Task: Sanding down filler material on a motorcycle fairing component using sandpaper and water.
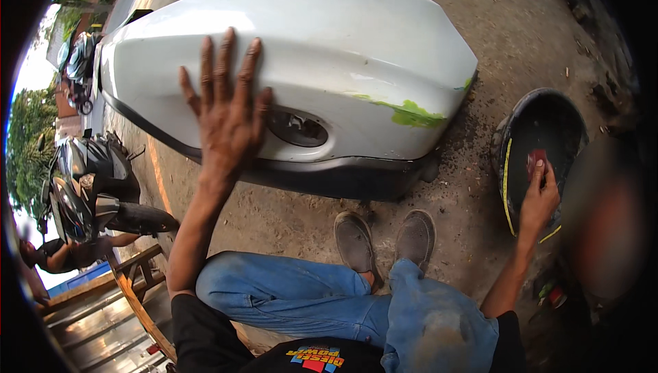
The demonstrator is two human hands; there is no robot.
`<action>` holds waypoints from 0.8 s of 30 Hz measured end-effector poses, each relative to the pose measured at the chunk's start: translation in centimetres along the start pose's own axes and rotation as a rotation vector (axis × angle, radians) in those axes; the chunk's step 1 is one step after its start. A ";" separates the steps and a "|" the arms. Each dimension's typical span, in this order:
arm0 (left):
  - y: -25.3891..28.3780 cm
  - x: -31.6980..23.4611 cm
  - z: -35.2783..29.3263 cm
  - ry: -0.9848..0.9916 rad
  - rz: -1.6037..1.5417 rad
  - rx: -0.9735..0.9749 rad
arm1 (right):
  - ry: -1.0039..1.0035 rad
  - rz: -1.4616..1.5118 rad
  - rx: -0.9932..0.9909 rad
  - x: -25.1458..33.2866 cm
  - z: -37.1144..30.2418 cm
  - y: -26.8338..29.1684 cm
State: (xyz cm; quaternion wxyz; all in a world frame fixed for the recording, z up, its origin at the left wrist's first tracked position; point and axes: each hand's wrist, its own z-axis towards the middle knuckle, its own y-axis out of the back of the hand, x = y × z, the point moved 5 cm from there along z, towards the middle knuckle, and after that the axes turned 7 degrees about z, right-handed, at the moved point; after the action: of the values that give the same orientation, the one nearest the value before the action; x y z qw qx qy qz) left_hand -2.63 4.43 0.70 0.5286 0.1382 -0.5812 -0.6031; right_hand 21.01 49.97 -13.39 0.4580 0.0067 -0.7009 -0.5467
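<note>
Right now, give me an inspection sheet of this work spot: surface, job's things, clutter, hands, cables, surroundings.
Surface: bare dirt ground, uneven, gritty.
Job's things: white car bumper lying on the ground, with a green filler patch near its right end and a fog-lamp recess; black basin to the right; small red block inside it.
Clutter: small red-and-green items on the ground, lower right; too small to identify.
Hands: left hand open, flat on the bumper; right hand gripping the red block.
Cables: nothing seen.
Surroundings: parked motorcycle and wooden frame at left.
</note>
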 end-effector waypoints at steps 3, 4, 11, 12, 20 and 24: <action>-0.7 -7.2 -0.3 -0.288 -0.134 0.149 | 0.039 -0.272 0.370 -6.2 2.6 -0.8; -0.7 -9.9 -0.5 -0.375 -0.214 0.140 | 0.141 -0.371 0.414 -9.2 2.9 -1.3; -2.4 -22.4 -0.4 -0.642 -0.182 0.030 | -0.163 0.062 0.480 -2.5 2.6 0.2; -2.3 -23.6 -0.1 -0.670 -0.144 -0.004 | -0.075 0.064 0.402 -0.2 2.0 1.4; -6.5 -29.0 -0.3 -0.782 -0.071 0.091 | 0.491 0.541 0.481 19.5 -7.4 -4.8; -3.4 -22.6 0.9 -0.713 -0.099 0.172 | 0.468 0.627 0.372 18.0 -6.6 -6.1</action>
State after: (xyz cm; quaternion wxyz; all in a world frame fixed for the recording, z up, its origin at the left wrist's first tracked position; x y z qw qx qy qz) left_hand 4.16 22.13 -12.02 0.2497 -0.0086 -0.7700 -0.5871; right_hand 11.86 33.29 -6.83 0.7396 -0.0006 -0.6328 -0.2293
